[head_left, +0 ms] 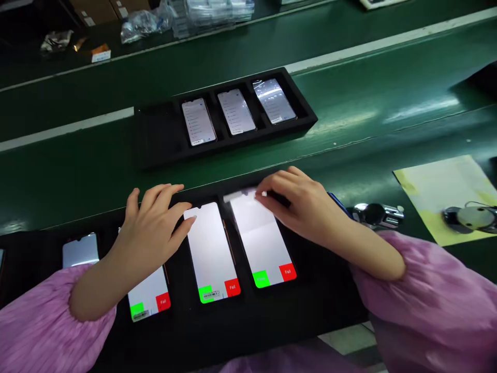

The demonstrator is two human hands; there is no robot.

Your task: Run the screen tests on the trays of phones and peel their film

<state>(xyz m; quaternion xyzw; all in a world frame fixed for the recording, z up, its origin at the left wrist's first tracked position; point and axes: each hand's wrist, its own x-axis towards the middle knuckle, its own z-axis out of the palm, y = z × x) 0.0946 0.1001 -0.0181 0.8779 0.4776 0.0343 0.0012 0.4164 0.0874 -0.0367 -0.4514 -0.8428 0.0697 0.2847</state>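
Observation:
My right hand (297,199) is pinched at the top of the right-hand smartphone (262,238), on what looks like a thin clear film. A blurred pale strip (235,196) shows along the film's upper edge. My left hand (155,223) is spread, its thumb and index fingertips at the top left corner of the middle smartphone (212,248). Both phones have lit white screens with green and red boxes at the bottom. Partly beneath my left hand is another lit smartphone (149,292), its upper part hidden. The phones lie in a black tray (272,316).
Beyond, a second black tray (159,129) holds three lit phones (236,111) on the green conveyor (349,98). A dim phone (81,249) lies at left. Metal objects (376,214) and a yellowish sheet (438,191) sit at right. Plastic bags (145,23) are at the back.

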